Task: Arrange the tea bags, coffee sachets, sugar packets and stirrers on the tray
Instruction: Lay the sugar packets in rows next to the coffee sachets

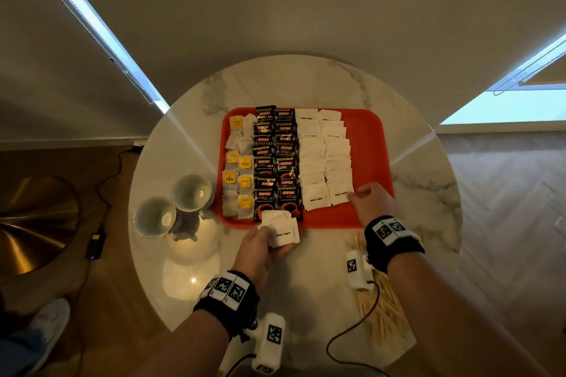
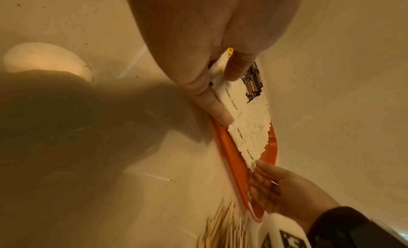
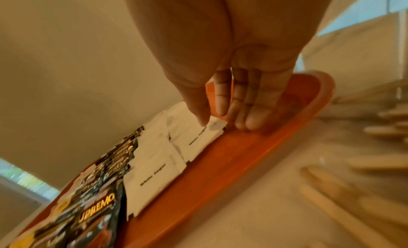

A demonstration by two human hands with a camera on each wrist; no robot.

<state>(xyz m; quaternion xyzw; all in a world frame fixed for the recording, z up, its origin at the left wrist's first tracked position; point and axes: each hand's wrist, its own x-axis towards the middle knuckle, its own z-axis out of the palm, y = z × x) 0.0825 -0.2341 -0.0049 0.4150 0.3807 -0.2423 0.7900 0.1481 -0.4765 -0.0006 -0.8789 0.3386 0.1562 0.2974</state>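
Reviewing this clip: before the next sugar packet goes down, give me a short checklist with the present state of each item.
1. Left hand has packets ready: ok, it holds a small stack of white sugar packets at the tray's near edge.
2. Right hand free to take one: ok, fingers straight, thumb tip on the nearest packet of the right sugar column, holding nothing.
3. Bare space on the tray: ok, a strip right of the sugar columns.
4. Tea bags and coffee sachets in columns: ok.
5. Stirrers on the tray: not ok, they lie on the table.
6. Number of packets in the grip: cannot tell.
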